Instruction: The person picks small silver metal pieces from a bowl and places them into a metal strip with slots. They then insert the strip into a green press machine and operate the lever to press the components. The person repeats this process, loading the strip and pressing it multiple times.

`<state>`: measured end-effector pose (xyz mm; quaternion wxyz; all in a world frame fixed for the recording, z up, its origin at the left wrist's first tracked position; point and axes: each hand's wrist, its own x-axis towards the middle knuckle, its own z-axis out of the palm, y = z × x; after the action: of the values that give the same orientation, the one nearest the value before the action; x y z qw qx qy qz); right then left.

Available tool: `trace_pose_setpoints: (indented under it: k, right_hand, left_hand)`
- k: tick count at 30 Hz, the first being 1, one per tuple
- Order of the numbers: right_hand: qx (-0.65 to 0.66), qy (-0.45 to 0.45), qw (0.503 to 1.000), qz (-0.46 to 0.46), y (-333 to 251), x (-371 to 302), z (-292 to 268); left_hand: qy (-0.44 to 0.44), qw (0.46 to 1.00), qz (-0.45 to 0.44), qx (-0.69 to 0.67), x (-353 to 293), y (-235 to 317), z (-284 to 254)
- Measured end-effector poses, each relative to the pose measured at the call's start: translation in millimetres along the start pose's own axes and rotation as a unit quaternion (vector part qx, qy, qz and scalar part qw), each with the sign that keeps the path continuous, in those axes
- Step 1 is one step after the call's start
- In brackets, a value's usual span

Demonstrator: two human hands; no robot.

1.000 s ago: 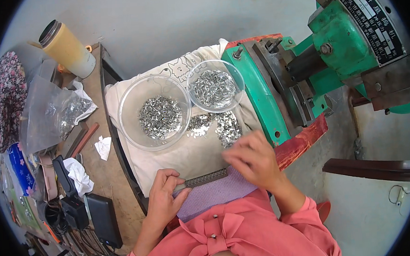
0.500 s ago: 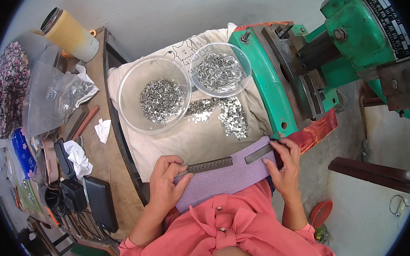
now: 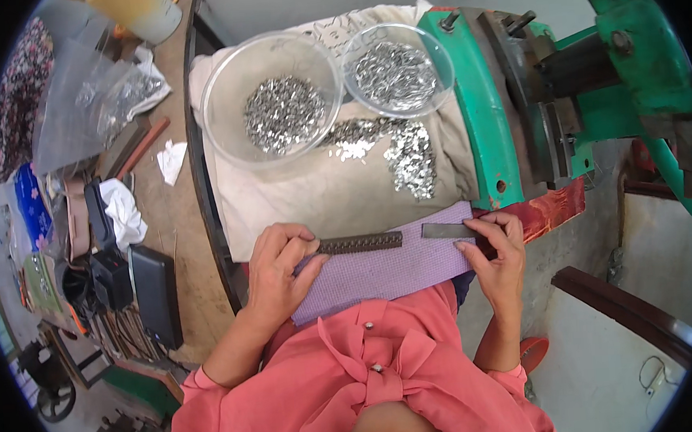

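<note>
Between thumb and fingers, my left hand (image 3: 279,266) grips one end of a dark metal bar (image 3: 362,243) with a row of notches along it. My right hand (image 3: 496,248) pinches the right end of a plain flat grey metal strip (image 3: 444,230). Bar and strip lie nearly in line, with a small gap between their ends. Both are over a purple woven cloth (image 3: 366,282) spread across my lap. Whether small pieces sit in the notches is too fine to tell.
Beyond my hands, two clear plastic tubs (image 3: 212,129) (image 3: 447,87) hold small silvery metal pieces. A loose pile of similar pieces (image 3: 414,160) lies on the beige cloth. A green press (image 3: 492,144) stands at right. The cluttered wooden table (image 3: 194,265) is at left.
The picture has shifted, so the tubs and my hands appear higher. The bar and strip have turned to lie more level and closer together. Both hands keep their hold.
</note>
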<state>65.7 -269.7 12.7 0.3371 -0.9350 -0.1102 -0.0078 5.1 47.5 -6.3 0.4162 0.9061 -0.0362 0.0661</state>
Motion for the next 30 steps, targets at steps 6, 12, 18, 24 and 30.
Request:
trace_pose_setpoints:
  k: [6, 12, 18, 24, 30]
  right_hand:
    - [0.023, -0.006, 1.000, 0.016, 0.4, 0.4, 2.2]
    - [0.002, -0.004, 1.000, 0.006, 3.8, 0.4, 2.4]
    - [0.005, -0.004, 1.000, 0.011, 2.7, 1.0, 3.1]
    - [-0.006, -0.005, 1.000, 0.000, 2.4, 1.3, 2.7]
    - [0.011, -0.009, 1.000, 0.020, -0.9, 1.5, 1.9]
  left_hand:
    - [0.005, 1.000, 0.011, 0.003, -1.3, -0.5, 0.2]
    - [-0.001, 1.000, 0.002, -0.002, -0.3, 0.4, -0.7]
    - [-0.018, 1.000, 0.000, -0.001, 2.3, 0.9, -3.8]
    - [-0.022, 1.000, 0.009, -0.002, 3.6, -0.1, -5.6]
    - [-0.032, 0.999, -0.005, -0.026, 2.4, -2.0, -7.2]
